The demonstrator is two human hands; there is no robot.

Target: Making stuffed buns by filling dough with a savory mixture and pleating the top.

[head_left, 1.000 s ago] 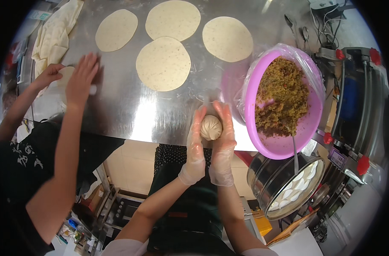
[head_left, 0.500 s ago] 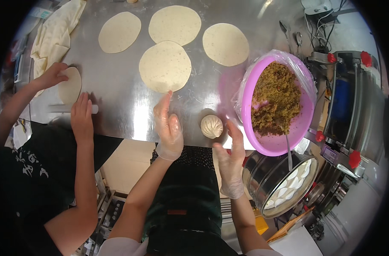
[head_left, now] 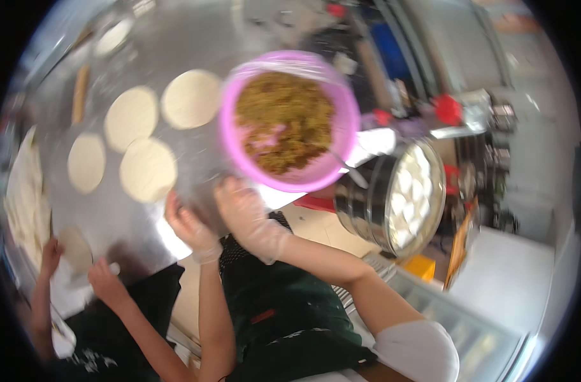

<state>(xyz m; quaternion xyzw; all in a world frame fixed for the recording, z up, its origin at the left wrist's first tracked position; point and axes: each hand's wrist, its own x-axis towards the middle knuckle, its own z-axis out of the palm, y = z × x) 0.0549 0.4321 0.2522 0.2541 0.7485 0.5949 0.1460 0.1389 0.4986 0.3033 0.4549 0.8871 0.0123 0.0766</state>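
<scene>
My right hand [head_left: 244,207], in a clear plastic glove, reaches down to the steel table beside the bowl. Its fingers are curled and blurred; the pleated bun that stood there is out of sight, apparently beneath them. Palm inward, my gloved left hand [head_left: 190,224] is open, its fingers stretched near the lower edge of a flat dough round [head_left: 148,170]. More rounds lie beyond: an overlapping one [head_left: 131,118], one nearer the bowl [head_left: 191,99] and one at the left [head_left: 86,163]. A pink bowl [head_left: 353,127] holds a brownish-green crumbly filling [head_left: 284,114] with a spoon [head_left: 351,169] in it.
Right of me, a round metal steamer [head_left: 364,204] contains several white pieces. At the left, a co-worker's hands [head_left: 106,283] are at a dough round [head_left: 76,248] and a white rolling pin [head_left: 114,268]. A wooden rolling pin [head_left: 80,94] and a pale cloth [head_left: 26,197] lie farther off.
My view has swung right, so the table's things sit farther left. My right hand has moved over the bun's spot, hiding it. My hands are closer together.
</scene>
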